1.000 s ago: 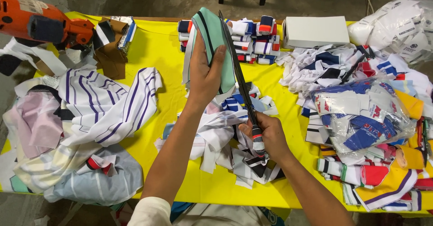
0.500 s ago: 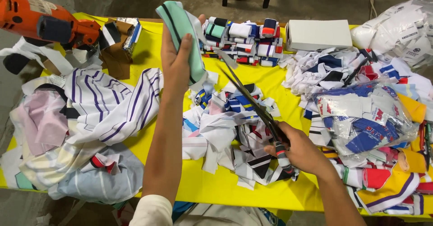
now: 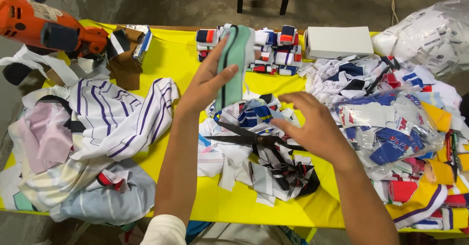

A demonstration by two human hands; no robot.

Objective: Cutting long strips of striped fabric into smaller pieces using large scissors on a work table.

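Judged from the layout, trimming is partly complete: a heap of white, blue and black fabric offcuts [image 3: 254, 162] lies at table centre, folded striped collar pieces [image 3: 254, 49] are stacked at 12 o'clock, while uncut striped garments [image 3: 97, 142] remain at 9 o'clock. The left hand [image 3: 207, 86] pinches a folded mint-green knitted fabric strip with a dark stripe [image 3: 235, 64] between thumb and fingers, raised above the yellow table [image 3: 171, 59]. The right hand [image 3: 312, 127], fingers loosely spread, hovers over the black long-bladed scissors [image 3: 244, 136] lying on the offcuts.
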